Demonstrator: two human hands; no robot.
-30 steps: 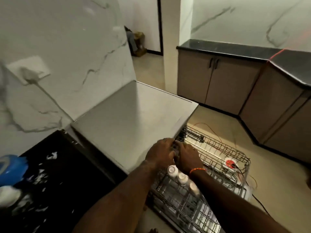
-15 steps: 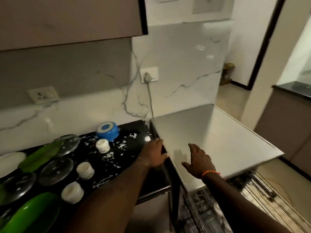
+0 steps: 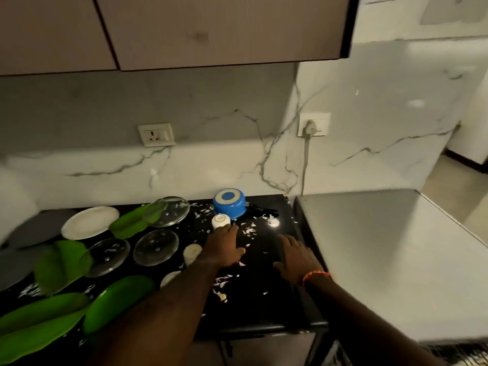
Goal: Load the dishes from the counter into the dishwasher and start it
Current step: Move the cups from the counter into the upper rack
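On the black counter (image 3: 264, 307) lie the dishes: a white plate (image 3: 89, 225), three glass lids (image 3: 167, 211) (image 3: 155, 247) (image 3: 107, 256), several green leaf-shaped plates (image 3: 118, 299), an upturned blue saucepan (image 3: 229, 202) and small white cups (image 3: 220, 221) (image 3: 192, 253). My left hand (image 3: 224, 247) hovers over the counter, fingers extended, its fingertips just short of the cup below the saucepan. My right hand (image 3: 295, 257) is spread, palm down, near the counter's right edge. Neither hand holds anything. The dishwasher's grey top (image 3: 383, 254) stands to the right.
White scraps litter the counter. Wall cabinets (image 3: 184, 30) hang overhead. Two sockets (image 3: 156, 134) (image 3: 313, 124) sit on the marble backsplash, with a cord running down from the right one. A corner of the pulled-out rack (image 3: 459, 353) shows at bottom right.
My view swung left from the dishwasher rack to the counter. Both hands left the rack, crossed the dishwasher top and now reach over the counter.
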